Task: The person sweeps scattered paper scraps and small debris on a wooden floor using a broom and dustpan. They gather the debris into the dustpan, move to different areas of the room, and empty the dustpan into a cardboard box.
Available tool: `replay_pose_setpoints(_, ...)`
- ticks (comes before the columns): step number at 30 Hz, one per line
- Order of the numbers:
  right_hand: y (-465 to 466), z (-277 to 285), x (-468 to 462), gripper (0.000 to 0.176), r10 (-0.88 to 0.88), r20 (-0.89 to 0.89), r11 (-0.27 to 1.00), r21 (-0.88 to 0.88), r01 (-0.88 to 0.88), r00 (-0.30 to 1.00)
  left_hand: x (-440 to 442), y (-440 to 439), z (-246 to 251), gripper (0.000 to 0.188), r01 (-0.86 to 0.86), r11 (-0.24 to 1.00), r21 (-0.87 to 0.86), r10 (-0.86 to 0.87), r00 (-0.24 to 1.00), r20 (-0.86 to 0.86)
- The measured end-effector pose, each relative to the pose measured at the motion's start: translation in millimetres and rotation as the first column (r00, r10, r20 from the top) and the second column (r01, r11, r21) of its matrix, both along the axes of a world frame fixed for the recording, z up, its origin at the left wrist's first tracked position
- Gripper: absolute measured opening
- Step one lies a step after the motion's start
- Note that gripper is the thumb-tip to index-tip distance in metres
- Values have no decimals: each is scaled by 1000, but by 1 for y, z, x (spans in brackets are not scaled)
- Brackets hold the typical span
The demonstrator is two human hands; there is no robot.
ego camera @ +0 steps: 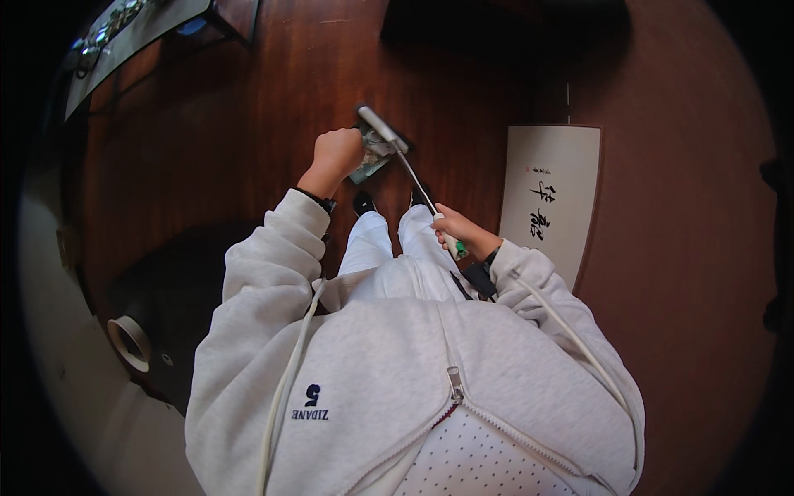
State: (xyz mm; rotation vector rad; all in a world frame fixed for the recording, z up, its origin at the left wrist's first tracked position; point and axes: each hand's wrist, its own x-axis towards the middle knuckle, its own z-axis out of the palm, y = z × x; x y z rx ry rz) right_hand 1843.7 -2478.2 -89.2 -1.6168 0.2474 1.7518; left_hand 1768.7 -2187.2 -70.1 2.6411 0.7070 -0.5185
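Note:
My right hand [462, 229] grips the pale handle of a T-shaped tool [404, 162], perhaps a squeegee, which has a green end and a thin metal shaft. Its white bar-shaped head [376, 123] points away from me, close to my left hand [338, 152]. That left hand is closed in a fist at the edge of a greenish printed sheet or bag [374, 155]. The tool's head overlaps this sheet in view; whether they touch, I cannot tell. The fist hides part of the sheet.
A hanging scroll with brush writing [552, 192] is on the reddish-brown wall at right. Dark furniture [496, 25] stands ahead. A table [139, 46] bearing shiny objects is at upper left. A cream ring-shaped object [129, 344] rests on a black surface [186, 297]. The floor [298, 74] is dark wood.

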Motion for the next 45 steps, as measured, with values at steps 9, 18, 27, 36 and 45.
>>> replay_pose_setpoints(9,-18,65,22,53,-88,-61,991,97,94,994,-26,15,4,18,9,1000,14,-8,997,-76)
replay_pose_setpoints(18,43,7,41,72,142,241,987,40,-156,960,-88,26,16,23,-11,1000,21,14,988,-157)
replay_pose_setpoints(27,64,1,-34,70,225,34,971,73,-227,974,-85,7,-1,16,-26,998,58,31,997,-73)
replay_pose_setpoints(36,44,74,-19,28,44,-165,976,220,-7,985,-124,32,15,22,-90,996,-19,82,962,-261)
replay_pose_setpoints(45,72,38,0,72,190,158,975,89,-205,969,-173,48,30,23,-236,972,0,230,947,-223)
